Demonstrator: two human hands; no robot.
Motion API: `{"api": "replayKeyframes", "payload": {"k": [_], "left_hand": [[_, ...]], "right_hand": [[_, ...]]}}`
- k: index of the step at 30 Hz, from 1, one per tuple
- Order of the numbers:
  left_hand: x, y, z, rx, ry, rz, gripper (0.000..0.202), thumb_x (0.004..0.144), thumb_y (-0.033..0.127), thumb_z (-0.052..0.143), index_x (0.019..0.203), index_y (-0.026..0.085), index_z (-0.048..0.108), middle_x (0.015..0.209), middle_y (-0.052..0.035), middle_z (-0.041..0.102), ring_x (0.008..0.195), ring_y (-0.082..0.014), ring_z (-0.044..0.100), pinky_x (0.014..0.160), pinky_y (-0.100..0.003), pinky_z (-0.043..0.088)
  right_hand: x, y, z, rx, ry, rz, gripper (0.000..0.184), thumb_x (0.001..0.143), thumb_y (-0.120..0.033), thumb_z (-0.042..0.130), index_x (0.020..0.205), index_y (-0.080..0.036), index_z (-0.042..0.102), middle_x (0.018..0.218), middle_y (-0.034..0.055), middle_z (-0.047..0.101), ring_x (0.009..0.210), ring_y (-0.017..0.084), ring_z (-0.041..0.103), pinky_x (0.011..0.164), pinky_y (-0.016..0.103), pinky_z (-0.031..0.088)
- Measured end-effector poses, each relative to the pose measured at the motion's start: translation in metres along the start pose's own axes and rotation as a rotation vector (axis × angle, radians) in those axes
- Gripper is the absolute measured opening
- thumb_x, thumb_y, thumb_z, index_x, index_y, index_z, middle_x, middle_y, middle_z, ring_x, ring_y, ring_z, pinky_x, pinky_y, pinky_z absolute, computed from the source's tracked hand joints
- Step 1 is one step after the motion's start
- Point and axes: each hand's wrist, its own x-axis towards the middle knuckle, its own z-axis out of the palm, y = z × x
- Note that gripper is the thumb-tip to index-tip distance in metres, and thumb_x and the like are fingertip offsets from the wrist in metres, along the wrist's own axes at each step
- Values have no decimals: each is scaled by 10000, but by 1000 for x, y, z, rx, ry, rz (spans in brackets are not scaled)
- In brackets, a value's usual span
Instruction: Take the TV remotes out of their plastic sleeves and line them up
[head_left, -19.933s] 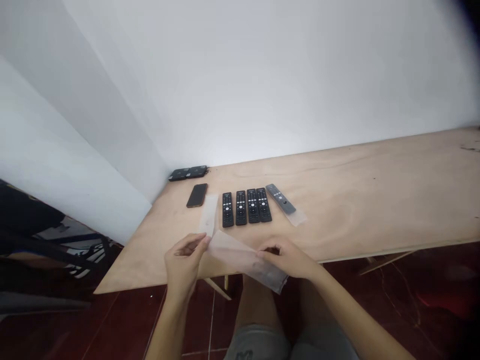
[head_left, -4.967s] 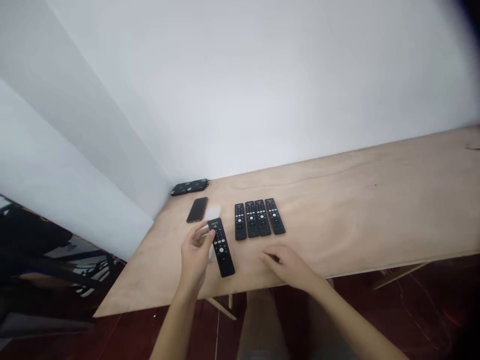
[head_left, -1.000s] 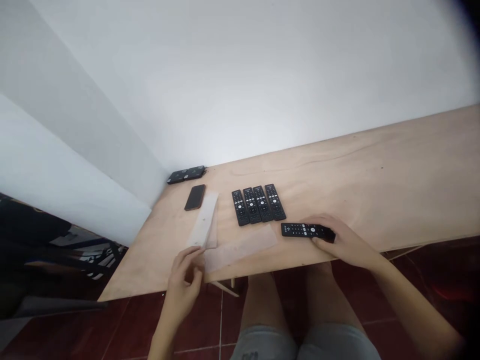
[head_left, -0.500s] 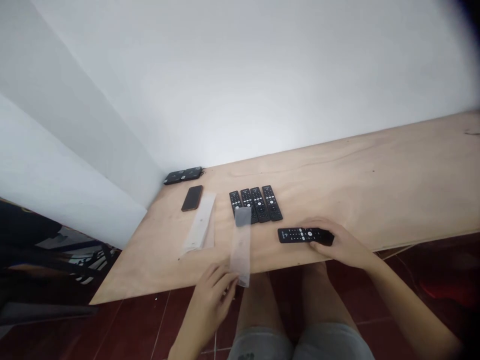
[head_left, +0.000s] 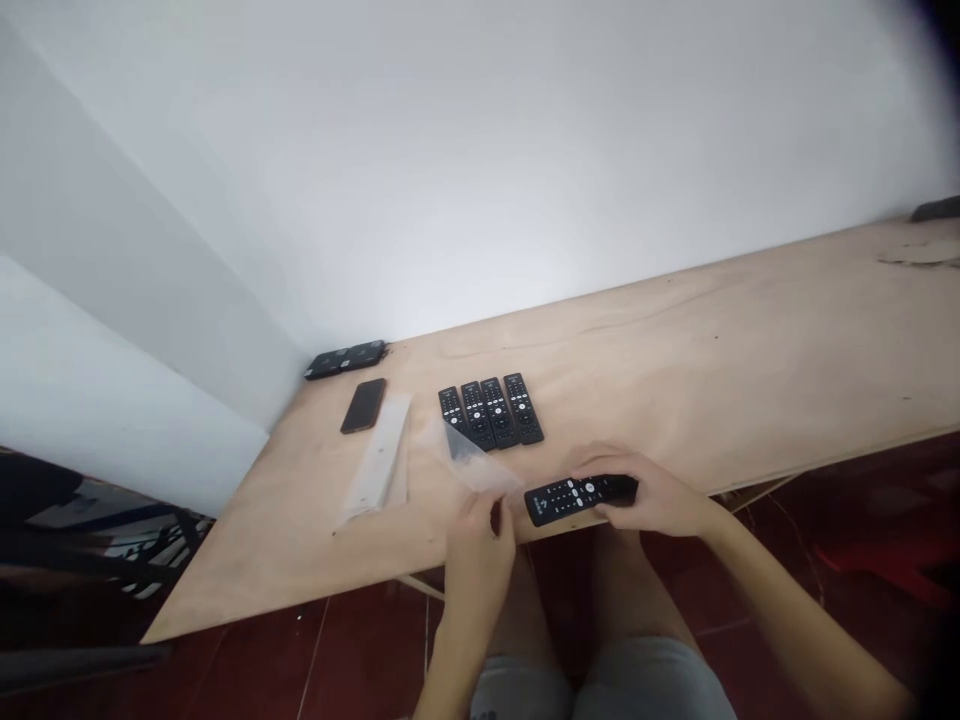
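My right hand is closed around the lower end of a black remote control, whose buttons face up near the table's front edge. A clear plastic sleeve is pinched in my left hand, just left of the remote's far end. The sleeve slants up to the left, and its tip overlaps the lower part of the row of remotes. Several black remote controls lie side by side beyond my hands. Left of them, more plastic sleeves lie in a flat stack.
A smartphone lies face up beside the sleeve stack. Two flat black boxes sit at the back left corner against the wall. The wooden table stretches right, where a dark object shows at the far edge.
My left hand has moved up and right with the sleeve, which now tilts left. The held remote has come closer to the sleeve's near end and is turned slightly. The view has shifted.
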Motion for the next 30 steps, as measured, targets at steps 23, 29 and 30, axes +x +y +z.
{"api": "replayKeyframes", "payload": {"k": [23,29,30], "left_hand": [[3,7,-23,-66,-243,168,286,1034,208,578,1255,257,752,1172,-118,677,1103,-279,645,961,-489,579],[30,-8,-39,-40,-376,389,349,993,124,636,1286,295,719,1522,-85,568,1499,-319,402,1214,-612,405],[33,-10,-39,-62,-369,404,348,991,128,645,1290,294,713,1486,-84,605,1497,-312,410,1215,-614,407]], "right_hand": [[2,6,6,-162,46,27,510,824,-214,807,1318,-333,756,1327,50,748,1254,341,667,1148,551,479],[8,3,3,-79,48,25,530,864,-211,785,1379,-318,717,1381,52,734,1301,335,647,1170,532,473],[9,3,3,-63,51,28,535,869,-218,786,1390,-318,710,1390,54,730,1307,337,645,1169,533,475]]}}
